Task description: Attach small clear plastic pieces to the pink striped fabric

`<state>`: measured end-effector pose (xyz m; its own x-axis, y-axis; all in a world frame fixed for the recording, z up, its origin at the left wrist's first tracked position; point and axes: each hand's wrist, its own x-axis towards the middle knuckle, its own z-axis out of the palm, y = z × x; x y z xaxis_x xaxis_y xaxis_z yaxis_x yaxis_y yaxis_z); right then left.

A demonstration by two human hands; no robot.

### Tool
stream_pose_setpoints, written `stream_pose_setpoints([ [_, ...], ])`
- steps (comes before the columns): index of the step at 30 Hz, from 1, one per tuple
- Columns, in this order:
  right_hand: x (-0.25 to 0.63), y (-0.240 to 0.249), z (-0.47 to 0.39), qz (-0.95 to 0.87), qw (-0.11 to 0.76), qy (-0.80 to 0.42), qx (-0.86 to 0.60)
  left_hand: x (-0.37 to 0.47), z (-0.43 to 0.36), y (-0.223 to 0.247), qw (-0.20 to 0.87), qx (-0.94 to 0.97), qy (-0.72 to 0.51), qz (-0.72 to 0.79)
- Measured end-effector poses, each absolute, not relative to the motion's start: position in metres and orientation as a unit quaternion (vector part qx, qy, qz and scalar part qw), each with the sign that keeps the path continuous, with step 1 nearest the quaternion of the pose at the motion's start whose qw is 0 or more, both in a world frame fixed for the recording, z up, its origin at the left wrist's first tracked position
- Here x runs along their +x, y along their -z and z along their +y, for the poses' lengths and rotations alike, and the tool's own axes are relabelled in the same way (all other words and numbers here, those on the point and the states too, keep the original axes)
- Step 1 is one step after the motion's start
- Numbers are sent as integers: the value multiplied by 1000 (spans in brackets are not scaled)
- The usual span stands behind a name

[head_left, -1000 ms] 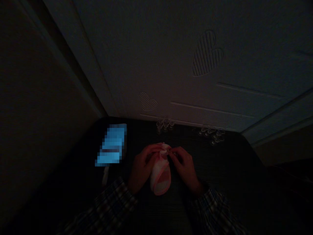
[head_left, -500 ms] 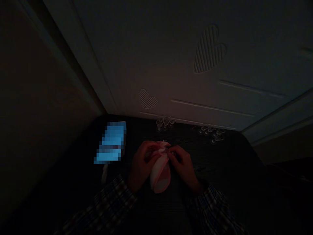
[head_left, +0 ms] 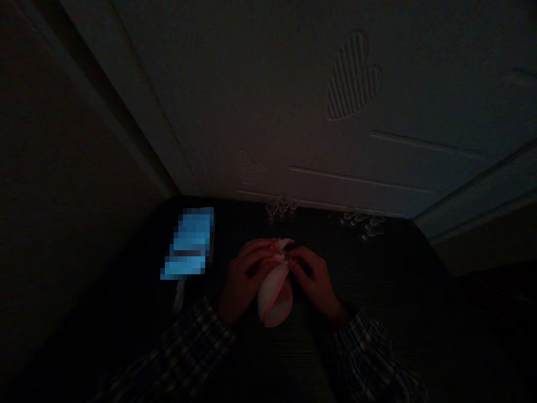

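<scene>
The scene is very dark. A pink and white cloth item (head_left: pixel 273 296), with rounded flaps hanging toward me, is held over the dark table. My left hand (head_left: pixel 244 280) grips its upper left part, fingers curled round it. On the right, the fingertips of my right hand (head_left: pixel 312 280) are pinched at the item's top, against a small shiny piece (head_left: pixel 287 256) that is too dim to make out. Both hands' fingertips nearly meet there.
A lit, blurred screen (head_left: pixel 191 243) lies on the table (head_left: pixel 268 358) at the left, with a pale strap (head_left: pixel 179 295) below it. Small stemmed glasses (head_left: pixel 281 209) stand at the back, with several more (head_left: pixel 363 222) farther right. Behind rises a pale panel (head_left: pixel 201 101) with heart reliefs.
The picture is dimmer and the view has shifted slightly. My left fingers lie a little farther over the top of the pink and white item; both hands keep their hold.
</scene>
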<state>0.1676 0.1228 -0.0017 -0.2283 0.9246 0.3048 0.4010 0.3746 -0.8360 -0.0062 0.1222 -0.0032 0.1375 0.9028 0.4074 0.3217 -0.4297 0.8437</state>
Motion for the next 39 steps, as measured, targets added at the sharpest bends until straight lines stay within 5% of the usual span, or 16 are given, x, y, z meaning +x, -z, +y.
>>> stream_pose_setpoints([
  [39,169,0,122,-734,422,-292,-445,-6,123,3,268,719,-466,441],
])
